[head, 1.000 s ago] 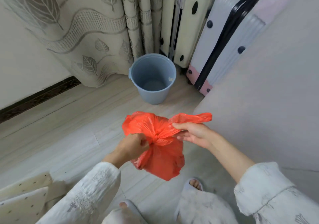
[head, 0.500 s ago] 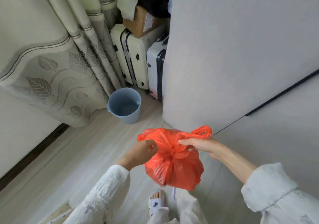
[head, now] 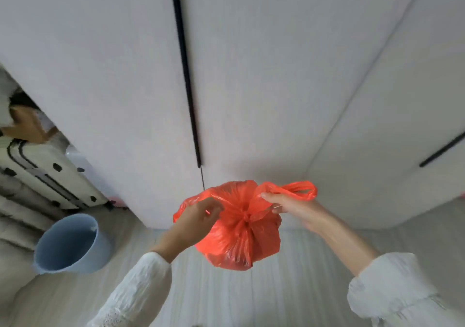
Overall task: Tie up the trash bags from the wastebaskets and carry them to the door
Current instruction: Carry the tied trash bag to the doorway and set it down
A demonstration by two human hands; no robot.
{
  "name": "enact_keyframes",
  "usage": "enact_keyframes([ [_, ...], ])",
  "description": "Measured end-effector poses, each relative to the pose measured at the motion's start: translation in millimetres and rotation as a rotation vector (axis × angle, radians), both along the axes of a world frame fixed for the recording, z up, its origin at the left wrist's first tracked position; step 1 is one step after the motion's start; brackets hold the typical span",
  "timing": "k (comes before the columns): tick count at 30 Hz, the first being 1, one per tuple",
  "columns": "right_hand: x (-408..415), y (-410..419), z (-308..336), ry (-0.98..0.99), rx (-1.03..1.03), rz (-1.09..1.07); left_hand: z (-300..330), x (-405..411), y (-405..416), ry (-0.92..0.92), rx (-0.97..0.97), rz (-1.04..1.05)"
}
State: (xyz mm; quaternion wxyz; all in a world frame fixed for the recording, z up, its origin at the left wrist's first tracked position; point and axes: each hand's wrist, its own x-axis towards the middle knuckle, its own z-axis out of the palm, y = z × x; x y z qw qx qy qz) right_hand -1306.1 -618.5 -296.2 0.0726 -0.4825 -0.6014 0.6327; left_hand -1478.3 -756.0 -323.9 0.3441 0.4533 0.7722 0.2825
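The red bag (head: pixel 239 236) hangs in the air between both hands: left hand (head: pixel 198 223) clenches its left ear, right hand (head: pixel 292 205) pinches the right loop. The frame is blurred; left fingertips are hidden behind the plastic.

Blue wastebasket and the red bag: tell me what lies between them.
In the head view, only the left hand and its forearm, gripping the red bag; otherwise bare floor beside the blue wastebasket.

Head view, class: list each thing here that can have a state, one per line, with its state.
Orange plastic trash bag: gathered at the neck, held off the floor, one handle loop free.
Left hand: grips the bag's left handle.
Right hand: pinches the right handle loop.
Blue plastic wastebasket: upright on the floor, no liner.
Grey wardrobe doors: closed.
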Motion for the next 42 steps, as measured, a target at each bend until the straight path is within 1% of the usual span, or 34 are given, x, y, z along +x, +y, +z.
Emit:
enact_keyframes([
  [4,108.8,25.9,21.5,0.046,0.014,-0.23,26.7,76.4,56.3,0.02,0.038,-0.155],
  [9,274.3,58.1,41.8,0.103,0.066,-0.399,49.3,214.2,137.6,0.0,0.11,-0.323],
  [12,372.9,74.1,46.5,0.075,0.08,-0.55,49.9,312.4,174.3,-0.022,0.121,-0.458],
  [15,464.7,94.4,55.2,0.077,0.113,-0.746,52.1,402.1,211.0,-0.039,0.134,-0.595],
  [20,598.5,126.8,66.0,0.091,0.126,-1.003,57.2,523.1,283.4,-0.072,0.125,-0.748],
  [24,690.6,151.1,63.9,0.052,0.121,-1.162,49.5,619.2,343.5,-0.083,0.128,-0.884],
  [28,774.9,198.0,64.8,0.014,0.13,-1.259,38.3,716.0,411.8,-0.109,0.134,-1.007],
  [33,858.6,275.9,65.7,0.007,0.143,-1.35,35.6,825.2,509.2,-0.102,0.169,-1.111],
  [37,927.5,334.4,60.7,-0.038,0.122,-1.367,33.4,902.3,572.6,-0.133,0.137,-1.205],
  [40,976.9,385.0,46.0,-0.051,0.057,-1.342,24.1,948.1,621.3,-0.096,0.148,-1.193],
  [42,1006.3,423.8,32.4,-0.062,0.006,-1.285,15.1,977.7,656.3,-0.106,0.135,-1.162],
])
